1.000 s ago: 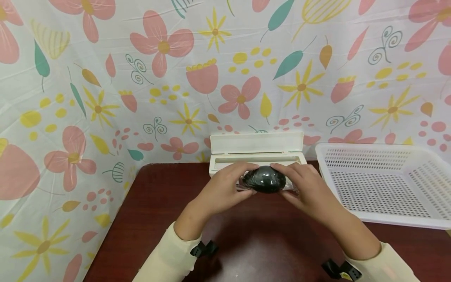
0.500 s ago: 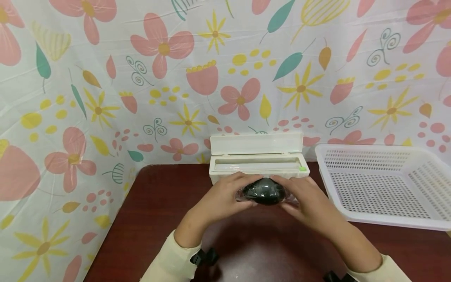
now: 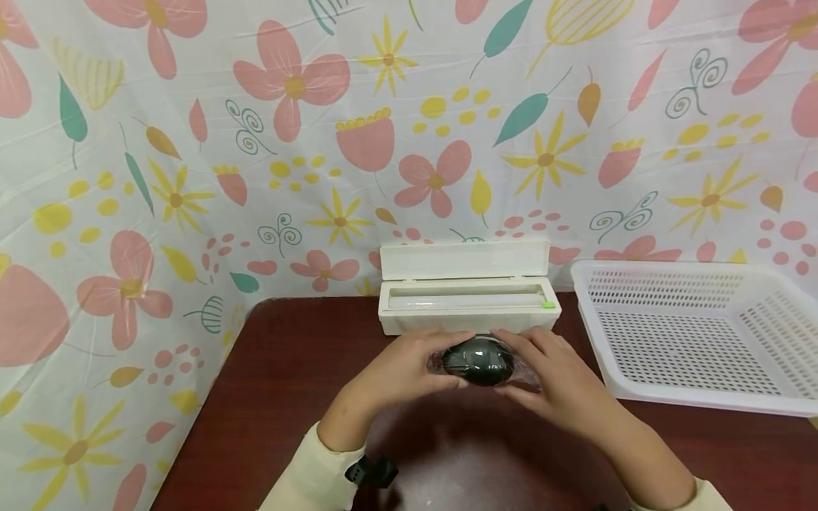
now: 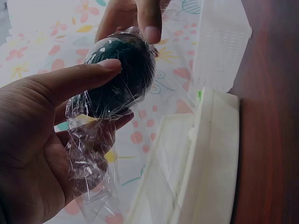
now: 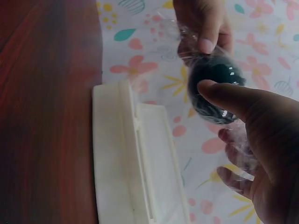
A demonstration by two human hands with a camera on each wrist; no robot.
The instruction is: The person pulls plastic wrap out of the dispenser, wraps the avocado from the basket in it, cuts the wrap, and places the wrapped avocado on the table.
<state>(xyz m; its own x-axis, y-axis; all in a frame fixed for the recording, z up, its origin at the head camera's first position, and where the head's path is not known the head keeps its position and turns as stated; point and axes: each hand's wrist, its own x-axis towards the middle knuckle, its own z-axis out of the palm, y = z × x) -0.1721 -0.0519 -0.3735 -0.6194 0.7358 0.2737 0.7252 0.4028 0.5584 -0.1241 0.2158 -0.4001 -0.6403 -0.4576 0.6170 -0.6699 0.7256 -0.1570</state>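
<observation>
A dark green, egg-shaped object [image 3: 478, 360] is wrapped in clear cling film; its kind is hard to tell under the glossy film. My left hand [image 3: 399, 369] holds its left end, the thumb [image 4: 100, 72] lying across the wrapped surface. On the other end, my right hand [image 3: 562, 380] grips it between thumb and fingers. Loose, crumpled film [image 4: 88, 168] trails beside the left palm, and more film [image 5: 243, 154] bunches against the right fingers. Both hands keep the object raised above the table, in front of the white cling film dispenser [image 3: 469, 323].
The dispenser's lid [image 3: 465, 260] stands raised, with a film roll [image 3: 463, 301] inside and a green cutter slider [image 3: 548, 305] at its right end. A white perforated basket [image 3: 629, 394] is at the right of the dark red table [image 3: 294, 369]. Behind hangs a floral cloth [image 3: 409, 92].
Both hands have drawn the wrapped object back from the dispenser, toward the person. The dispenser's roll and green slider, earlier hidden behind the hands, now show.
</observation>
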